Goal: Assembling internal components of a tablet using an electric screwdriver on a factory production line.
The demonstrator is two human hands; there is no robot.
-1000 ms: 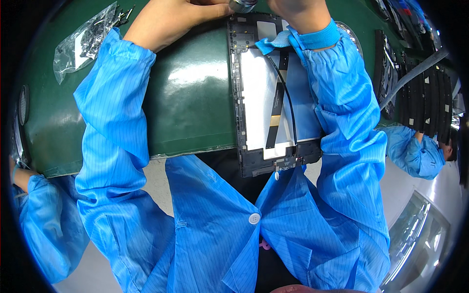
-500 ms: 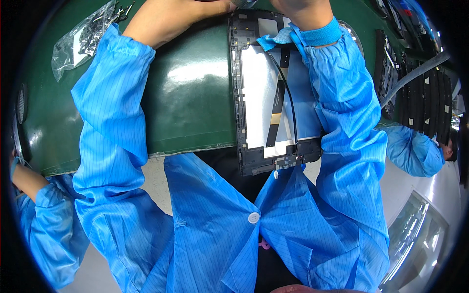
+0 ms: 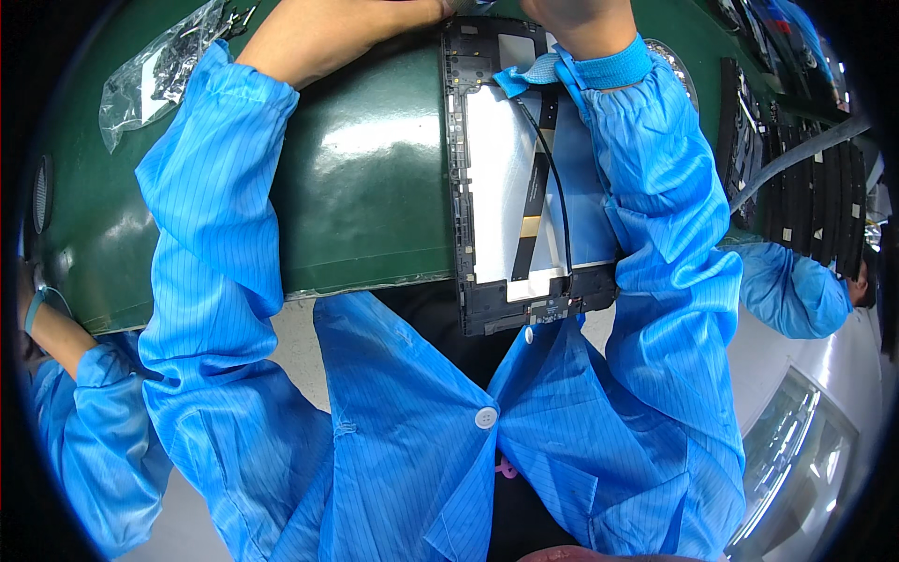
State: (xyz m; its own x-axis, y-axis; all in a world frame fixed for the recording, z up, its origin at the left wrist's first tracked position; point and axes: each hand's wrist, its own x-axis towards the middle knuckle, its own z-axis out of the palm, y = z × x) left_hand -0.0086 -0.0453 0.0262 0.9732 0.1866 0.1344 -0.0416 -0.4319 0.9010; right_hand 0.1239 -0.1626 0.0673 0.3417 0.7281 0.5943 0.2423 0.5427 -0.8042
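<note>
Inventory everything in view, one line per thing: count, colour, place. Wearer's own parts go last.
worktable: 1, green, upper half
tablet housing: 1, black with silver plate, right of centre
ribbon cable: 1, black with gold band, on the housing plate
thin cable: 1, black, right of the ribbon cable
metal object: 1, silvery, top edge, cut off
plastic bag: 1, clear, upper left, dark parts inside
panels: several, black, far right
hose: 1, grey, right side
co-workers: at least 2, blue-sleeved, left and right edges
wrist strap: 1, blue, right wrist
smock: 1, blue, lower centre
left hand: 1, bare, top edge
right hand: 1, bare, top edge
</note>
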